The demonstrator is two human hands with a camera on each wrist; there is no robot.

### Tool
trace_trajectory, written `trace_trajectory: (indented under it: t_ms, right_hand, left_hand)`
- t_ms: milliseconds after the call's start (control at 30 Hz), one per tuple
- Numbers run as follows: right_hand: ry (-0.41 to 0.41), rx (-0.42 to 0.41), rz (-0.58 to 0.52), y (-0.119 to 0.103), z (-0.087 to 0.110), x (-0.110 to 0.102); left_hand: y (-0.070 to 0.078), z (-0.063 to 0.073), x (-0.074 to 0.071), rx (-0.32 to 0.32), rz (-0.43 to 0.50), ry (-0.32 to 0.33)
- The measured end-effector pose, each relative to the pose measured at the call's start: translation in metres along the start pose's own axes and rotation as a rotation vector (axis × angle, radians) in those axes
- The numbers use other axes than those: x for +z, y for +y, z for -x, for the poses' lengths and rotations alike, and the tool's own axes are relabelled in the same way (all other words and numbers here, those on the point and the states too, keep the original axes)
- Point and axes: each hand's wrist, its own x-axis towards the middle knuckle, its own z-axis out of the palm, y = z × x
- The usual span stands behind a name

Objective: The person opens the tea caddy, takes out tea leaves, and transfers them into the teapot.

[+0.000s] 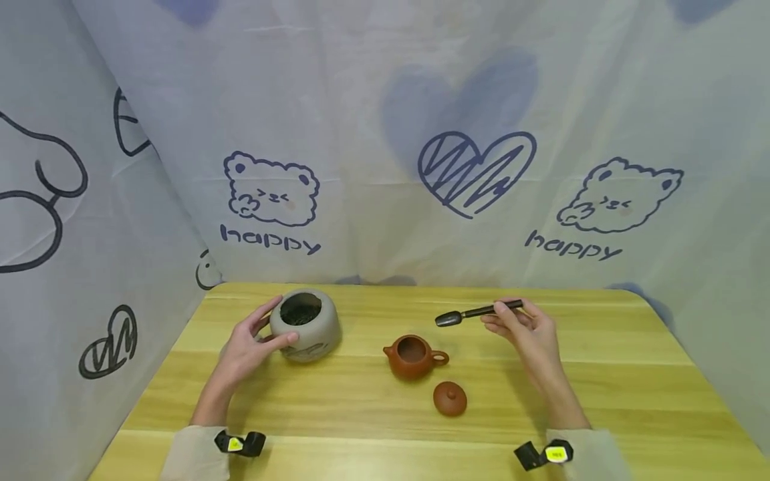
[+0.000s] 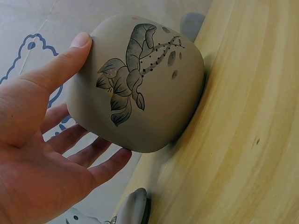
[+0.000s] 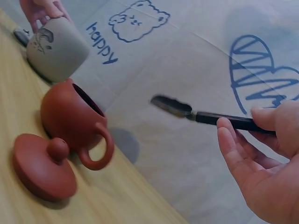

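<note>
Backdrop's a pale cloth (image 1: pixel 373 240) with doodled bears and hearts, behind a yellowish wood table (image 1: pixel 361 427). The dark scoop (image 1: pixel 478 312) is right of centre in the head view, up off the tabletop, its handle pinched between the right hand's (image 1: pixel 532 331) thumb and fingers. Below and left of it in the frame sits an uncovered reddish teapot (image 1: pixel 410 357), with its lid (image 1: pixel 450 399) lying knob-up nearby, a bit lower. Over at centre-left, the left hand (image 1: pixel 245 349) grips a grey jar (image 1: pixel 315 334) with dark leafy stuff (image 1: pixel 301 310) inside.
</note>
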Motion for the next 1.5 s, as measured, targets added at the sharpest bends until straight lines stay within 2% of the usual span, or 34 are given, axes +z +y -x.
trace_trajectory:
  t_ms: [333,767,1000,1167,1500]
  right_hand:
    - [-0.043,-0.015,0.112,0.005,0.006,0.026]
    - [-0.081,-0.053,0.079,0.017,-0.002,0.070]
    - [-0.110,-0.076,0.046,0.021,-0.006,0.099]
    - [-0.134,-0.078,0.011,0.018,-0.013,0.123]
    - [-0.143,-0.098,-0.034,0.014,-0.032,0.162]
  left_hand:
    - [-0.003,0.001,0.001,0.021,0.010,-0.006]
    - [-0.006,0.006,0.000,0.035,0.048,0.001]
    - [-0.006,0.003,0.004,0.053,0.069,-0.008]
    - [-0.006,0.002,0.002,0.027,0.062,-0.008]
    - [-0.006,-0.003,0.001,0.038,0.067,-0.008]
